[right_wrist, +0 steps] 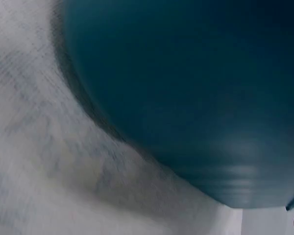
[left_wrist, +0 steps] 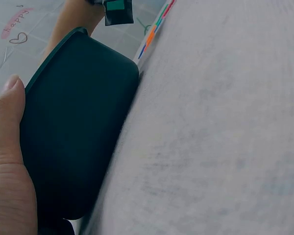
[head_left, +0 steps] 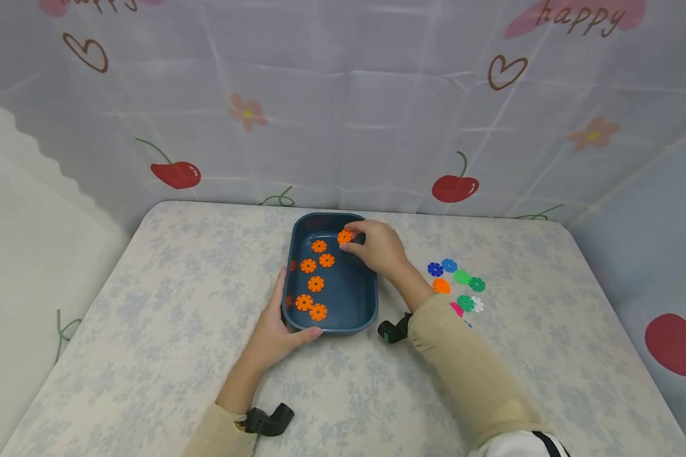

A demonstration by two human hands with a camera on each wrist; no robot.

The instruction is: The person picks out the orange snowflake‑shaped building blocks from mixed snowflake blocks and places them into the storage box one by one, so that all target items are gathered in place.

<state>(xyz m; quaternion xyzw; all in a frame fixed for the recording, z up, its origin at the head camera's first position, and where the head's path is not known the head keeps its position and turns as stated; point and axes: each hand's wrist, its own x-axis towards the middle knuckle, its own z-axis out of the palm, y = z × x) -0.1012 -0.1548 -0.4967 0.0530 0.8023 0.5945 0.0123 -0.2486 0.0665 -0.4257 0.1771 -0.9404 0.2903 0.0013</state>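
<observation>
A dark blue rectangular tray sits on the table, with several orange notched plastic discs lying on its bottom. My left hand holds the tray's near left corner, its thumb along the front side and its fingers along the left. In the left wrist view, the thumb lies against the tray's outer wall. Over the tray's far right part, my right hand pinches another orange notched disc between thumb and fingers. The right wrist view shows mostly the tray's side; the pinched disc is hidden there.
To the right of the tray, partly behind the right forearm, lie several loose notched discs in blue, green, orange, pink and white. The patterned tabletop ends at a printed curtain behind.
</observation>
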